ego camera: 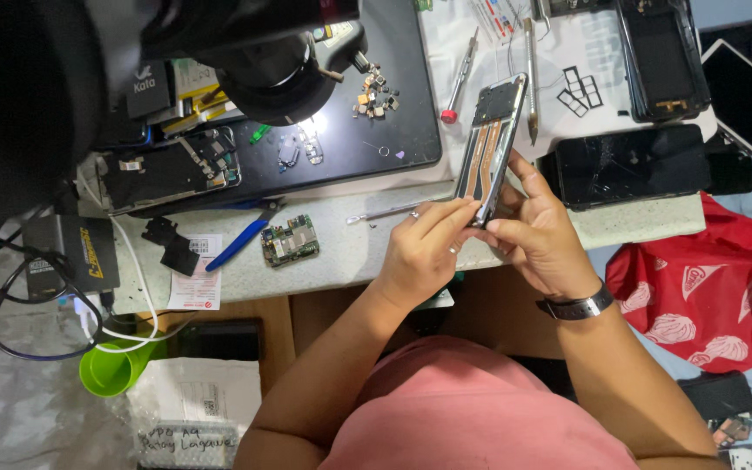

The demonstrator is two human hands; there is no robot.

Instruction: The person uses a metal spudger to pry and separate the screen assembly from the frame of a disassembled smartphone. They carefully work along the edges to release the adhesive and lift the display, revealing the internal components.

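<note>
Both hands are up over the front edge of the bench (pixel 350 257), closed around an opened phone frame (pixel 491 144) that stands tilted on its lower end, its back cover off and the orange and black insides showing. The left hand (pixel 418 252) pinches the bottom corner of the frame with fingertips together; the right hand (pixel 537 235), with a dark watch (pixel 578 306) on the wrist, grips the same lower end from the other side, thumb along the edge.

Just left of the hands a thin metal pry tool (pixel 385 211) lies flat on the bench, and further left sit a small green circuit board (pixel 290 241) and blue-handled tweezers (pixel 241 239). Another stripped phone (pixel 170 168) rests near the dark mat (pixel 367 113), which carries a scatter of tiny parts. To the right of the frame lies a phone with a cracked screen (pixel 633 165). A red-tipped screwdriver (pixel 460 77) lies behind the frame. A red bag (pixel 715 296) is off to the right, below bench level
</note>
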